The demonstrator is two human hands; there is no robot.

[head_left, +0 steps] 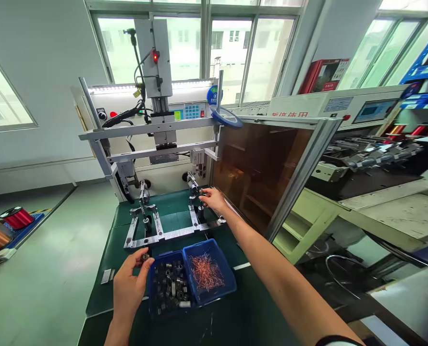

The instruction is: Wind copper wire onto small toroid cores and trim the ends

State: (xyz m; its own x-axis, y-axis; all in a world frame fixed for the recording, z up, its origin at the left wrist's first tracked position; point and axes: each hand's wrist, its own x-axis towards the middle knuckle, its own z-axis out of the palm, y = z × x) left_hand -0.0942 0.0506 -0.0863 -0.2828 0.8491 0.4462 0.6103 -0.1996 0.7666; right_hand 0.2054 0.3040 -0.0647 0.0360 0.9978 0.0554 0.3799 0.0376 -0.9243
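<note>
My left hand is near the front of the green mat, with its fingers pinched on a small dark metal core just left of a blue bin. My right hand reaches far forward to the right winding station of the machine. Its fingertips are closed at the spindle there, on something I cannot make out. The left winding station stands with nothing touching it. A blue bin holds several dark metal cores. The blue bin beside it holds copper wire scraps.
The winding machine rises at the back with a red light and control panel. An open amber guard door stands right of my right arm. Copper and red wire spools sit on the floor at left. Another machine stands at right.
</note>
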